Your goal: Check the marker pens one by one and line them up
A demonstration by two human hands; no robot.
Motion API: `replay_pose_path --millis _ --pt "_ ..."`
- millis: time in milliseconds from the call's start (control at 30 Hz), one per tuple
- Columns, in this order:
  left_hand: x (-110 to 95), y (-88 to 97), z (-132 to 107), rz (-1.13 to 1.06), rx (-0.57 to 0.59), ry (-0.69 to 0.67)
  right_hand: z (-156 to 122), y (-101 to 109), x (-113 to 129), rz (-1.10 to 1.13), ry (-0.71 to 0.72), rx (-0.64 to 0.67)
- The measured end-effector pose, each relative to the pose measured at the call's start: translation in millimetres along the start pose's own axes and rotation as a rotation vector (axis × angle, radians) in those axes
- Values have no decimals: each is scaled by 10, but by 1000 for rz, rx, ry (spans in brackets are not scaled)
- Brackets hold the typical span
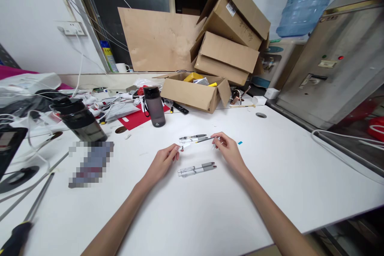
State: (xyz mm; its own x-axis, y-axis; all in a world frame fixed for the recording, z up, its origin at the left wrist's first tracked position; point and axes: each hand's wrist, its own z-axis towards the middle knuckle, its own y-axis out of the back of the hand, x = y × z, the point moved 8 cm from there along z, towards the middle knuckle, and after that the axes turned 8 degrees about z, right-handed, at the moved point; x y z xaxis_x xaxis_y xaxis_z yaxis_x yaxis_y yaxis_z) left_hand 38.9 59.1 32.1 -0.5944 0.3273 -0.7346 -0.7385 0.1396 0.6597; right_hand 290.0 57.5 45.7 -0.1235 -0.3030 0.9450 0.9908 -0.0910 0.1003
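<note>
My left hand (165, 162) pinches a small clear-and-white piece that looks like a pen barrel (186, 144). Across from it, my right hand (228, 150) has its fingertips closed on the end of a thin dark pen refill (204, 140). The refill's other end meets the barrel; whether it sits inside I cannot tell. Something small and white shows under the right fingers, partly hidden. Just behind the hands lie pens with grey grips (193, 137). Nearer to me, between my forearms, more grey-gripped pens (196, 169) lie side by side.
A dark bottle (154, 108) and an open cardboard box (189, 92) stand at the back of the white table (186, 212). A small blue piece (240, 142) lies right of my right hand. At left are another bottle (79, 120), cables and a screwdriver (36, 208).
</note>
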Motion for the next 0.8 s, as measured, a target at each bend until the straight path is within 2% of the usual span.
replay_pose_path --millis 233,800 --pt "-18 -11 -9 22 12 -16 -24 -45 35 -14 -10 23" --pt "-191 -66 -46 74 52 -60 -111 -356 -52 85 -108 234"
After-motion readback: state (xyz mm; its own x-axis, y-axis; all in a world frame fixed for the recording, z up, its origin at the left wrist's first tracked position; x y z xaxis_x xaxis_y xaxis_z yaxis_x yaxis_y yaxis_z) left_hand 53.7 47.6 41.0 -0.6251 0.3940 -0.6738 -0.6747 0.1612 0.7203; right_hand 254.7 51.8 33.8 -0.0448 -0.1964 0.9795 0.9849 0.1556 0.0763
